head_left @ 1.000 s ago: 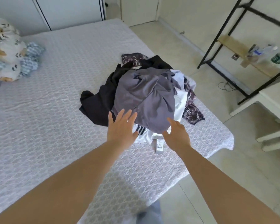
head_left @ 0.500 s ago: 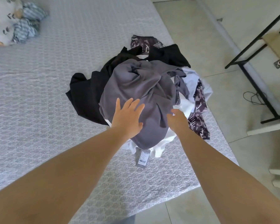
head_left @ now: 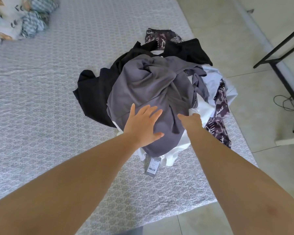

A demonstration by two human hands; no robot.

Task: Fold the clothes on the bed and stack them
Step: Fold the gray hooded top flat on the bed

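A heap of clothes [head_left: 159, 92] lies on the bed [head_left: 41, 116], close to its right edge and not far from the near right corner. On top is a grey garment [head_left: 151, 85], bunched and twisted into folds. Under it on the left a black garment [head_left: 95, 92] spreads toward the middle of the bed, and more black cloth shows at the far side of the heap. A patterned dark garment [head_left: 218, 112] trails down the right side toward the bed's edge, with another patch of the same print at the far end. White cloth [head_left: 173, 153] sticks out beneath the grey at the near side, and a pale blue piece [head_left: 212, 82] shows on the right. A barcode tag [head_left: 152, 166] lies on the bed just at the near foot of the heap.

The left hand [head_left: 143, 124] lies flat on the near slope of the grey garment, fingers spread, palm down, gripping nothing. The right hand [head_left: 192, 120] is at the grey garment's right fold, where it meets the white cloth; its fingers curl downward and are hidden, so whether they have pinched the cloth cannot be told.

At the far left corner of the bed sits a bundle of printed bedding [head_left: 20, 19].
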